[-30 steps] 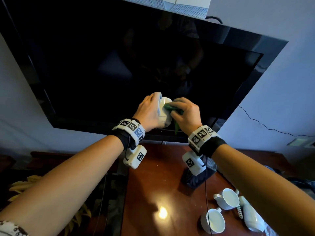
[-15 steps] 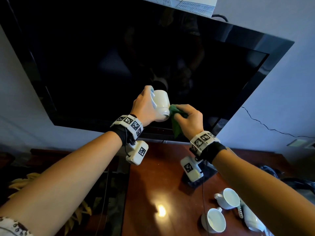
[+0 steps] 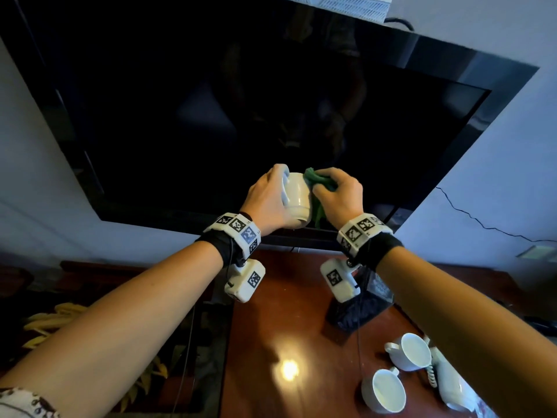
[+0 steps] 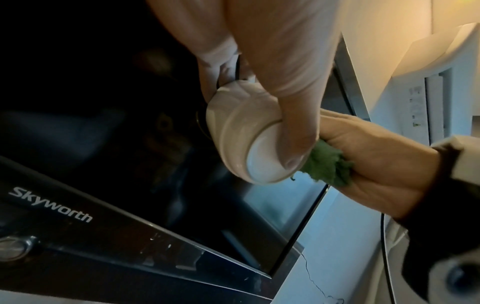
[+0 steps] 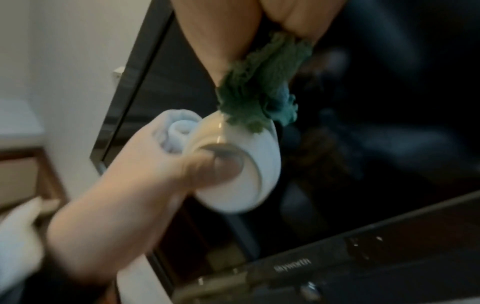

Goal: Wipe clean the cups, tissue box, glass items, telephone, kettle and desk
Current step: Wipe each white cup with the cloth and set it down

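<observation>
My left hand (image 3: 271, 197) grips a white cup (image 3: 297, 199) held up in front of the dark TV screen, base toward me and thumb on the base (image 4: 293, 144). My right hand (image 3: 337, 194) holds a bunched green cloth (image 3: 316, 179) against the cup's upper side. The cloth (image 5: 259, 98) touches the cup (image 5: 244, 164) near its rim in the right wrist view. In the left wrist view the cloth (image 4: 327, 166) sticks out of the right fist beside the cup (image 4: 241, 131). Two more white cups (image 3: 411, 351) (image 3: 385, 390) stand on the wooden desk (image 3: 271, 327) at lower right, beside a white telephone (image 3: 449, 384).
A large black TV (image 3: 211, 101) fills the wall right behind the hands. A dark box-like object (image 3: 358, 312) sits on the desk under my right wrist. A white air conditioner (image 3: 346, 4) hangs above the TV. Yellowish leaves (image 3: 54, 321) lie at lower left.
The cup has been turned in my left hand so its base faces me more. My right hand with the cloth has moved from the cup's lower side up to its top.
</observation>
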The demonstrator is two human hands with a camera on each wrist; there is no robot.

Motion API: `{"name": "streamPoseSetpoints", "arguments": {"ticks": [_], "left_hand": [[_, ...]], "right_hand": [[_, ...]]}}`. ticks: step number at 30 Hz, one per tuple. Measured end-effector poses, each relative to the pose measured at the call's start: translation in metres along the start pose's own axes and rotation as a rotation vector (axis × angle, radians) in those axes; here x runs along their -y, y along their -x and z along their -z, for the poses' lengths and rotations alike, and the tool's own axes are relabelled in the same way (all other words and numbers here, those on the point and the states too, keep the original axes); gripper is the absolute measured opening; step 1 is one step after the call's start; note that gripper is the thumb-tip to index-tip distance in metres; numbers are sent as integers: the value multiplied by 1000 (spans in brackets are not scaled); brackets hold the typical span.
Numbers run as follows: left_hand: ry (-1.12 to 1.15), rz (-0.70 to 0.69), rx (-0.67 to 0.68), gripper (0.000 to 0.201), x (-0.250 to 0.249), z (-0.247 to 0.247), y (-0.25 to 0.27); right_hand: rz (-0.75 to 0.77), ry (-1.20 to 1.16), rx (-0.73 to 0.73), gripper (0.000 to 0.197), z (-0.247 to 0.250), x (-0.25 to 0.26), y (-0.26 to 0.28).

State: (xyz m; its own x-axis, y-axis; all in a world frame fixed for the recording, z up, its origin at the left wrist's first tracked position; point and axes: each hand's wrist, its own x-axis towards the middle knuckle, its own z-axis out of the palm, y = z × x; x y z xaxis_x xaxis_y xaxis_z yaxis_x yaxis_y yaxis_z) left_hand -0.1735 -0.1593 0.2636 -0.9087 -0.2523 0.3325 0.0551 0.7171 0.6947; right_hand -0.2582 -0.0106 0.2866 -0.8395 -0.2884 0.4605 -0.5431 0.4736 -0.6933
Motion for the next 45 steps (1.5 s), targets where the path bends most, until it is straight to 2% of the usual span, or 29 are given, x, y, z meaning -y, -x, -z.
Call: {"name": "streamPoseSetpoints", "arguments": {"ticks": [2,3,4,6,8,10,12,15,18,21,24,30,32,35,39,43,45], "left_hand": [[-10,-26,33,90,-1,0,1],[-20,-42,42,89,-2,1,0],[-25,-50,45,89,-2,1,-1],[-8,-37,26,88,0,2,-3],[24,2,4,89,4,3,-5],[48,21,-8,88,7,2,-5],[85,22,-16,86,10,-3,-3],[138,27,-28,94,9,-8,1],[168,23,-18,94,5,-10,3],[186,25,-20,92,3,-13,4],[251,104,-6,89,5,-15,6],[584,251,56,85,17,-25,8],[672,295,52,82,17,-29,11],[842,369,67,72,14,-35,15],[876,416,97,66,15,-43,18],[908,519,238,80,23,-49,19],[935,593,297,71,29,-52,23]], "right_hand": [[-112,4,9,24,0,-1,-7],[-116,17,4,24,-1,-2,-8],[-66,48,-9,24,-2,-2,-7],[137,89,-19,22,-4,-1,1],[340,73,37,22,-4,-5,11],[402,45,104,22,-3,-13,21],[284,-22,96,22,-1,-20,25],[24,-77,47,20,-1,-28,23],[-213,-117,60,15,-3,-34,16],[-398,-264,99,14,-3,-37,11],[-449,-336,140,19,-1,-37,14],[-448,-349,162,25,0,-46,27],[-507,-372,199,24,-1,-50,31],[-657,-534,255,24,0,-51,35],[-780,-749,271,28,3,-50,38],[-782,-775,260,28,10,-49,41],[-731,-733,239,29,14,-47,44]]}}
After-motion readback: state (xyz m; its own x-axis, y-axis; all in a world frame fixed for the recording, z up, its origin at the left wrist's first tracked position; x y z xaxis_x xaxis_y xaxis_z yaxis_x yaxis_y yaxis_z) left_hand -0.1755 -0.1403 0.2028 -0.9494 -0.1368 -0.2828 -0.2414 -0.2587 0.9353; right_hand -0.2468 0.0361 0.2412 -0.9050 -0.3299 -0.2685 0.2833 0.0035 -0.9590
